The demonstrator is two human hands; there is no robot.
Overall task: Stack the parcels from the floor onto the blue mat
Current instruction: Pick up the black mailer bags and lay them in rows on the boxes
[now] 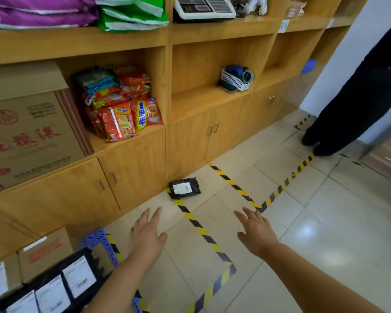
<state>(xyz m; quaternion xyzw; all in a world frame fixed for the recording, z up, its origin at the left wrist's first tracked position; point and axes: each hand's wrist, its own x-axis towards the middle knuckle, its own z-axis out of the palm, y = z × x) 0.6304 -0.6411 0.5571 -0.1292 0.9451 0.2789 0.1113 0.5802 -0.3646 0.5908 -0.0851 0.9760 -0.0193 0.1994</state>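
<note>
Tiled floor point(325, 222), wooden cabinets point(133, 168).

Wooden shelving unit point(190, 35) with cabinet doors; snack packets point(120, 105); printed carton point(29, 136); white basket point(235, 81); weighing scale point(203, 6); folded purple and green bags point(131, 12); striped floor tape point(199, 224).

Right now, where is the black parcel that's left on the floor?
In the head view, the black parcel lies mid-frame on the floor tiles against the cabinet base, on the far end of the striped tape, ahead of both empty hands.
</note>
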